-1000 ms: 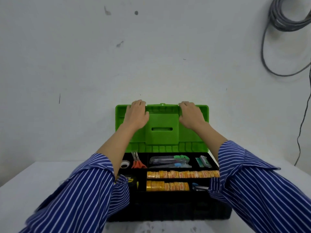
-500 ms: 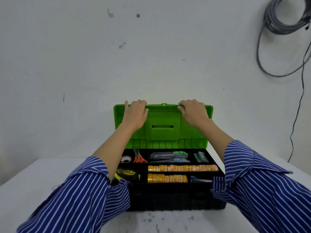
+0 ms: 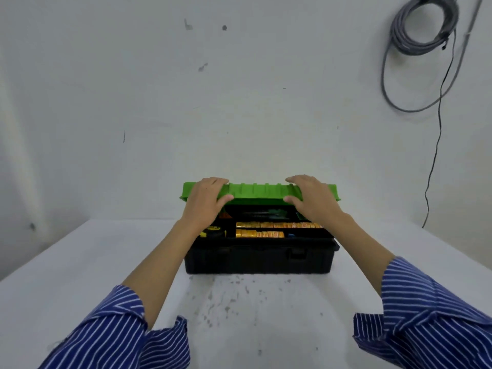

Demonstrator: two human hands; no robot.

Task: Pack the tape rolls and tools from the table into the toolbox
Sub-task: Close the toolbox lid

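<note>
A black toolbox stands on the white table, its green lid tipped forward and hanging half closed over the tray. My left hand grips the lid's left front edge, fingers on top and thumb beneath. My right hand grips the right front edge the same way. Under the lid, two rows of yellow tape rolls lie in the tray. A yellow and black tape measure sits at the tray's left. The tools in the back compartments lie in shadow and are hard to make out.
The white table has dark specks in front of the toolbox. A plain wall stands close behind the toolbox. A coil of grey cable hangs on the wall at the upper right, with a thin black cord running down.
The lid has swung from upright down toward me to about half closed, both hands moving with it. The toolbox now looks farther away in the view.
</note>
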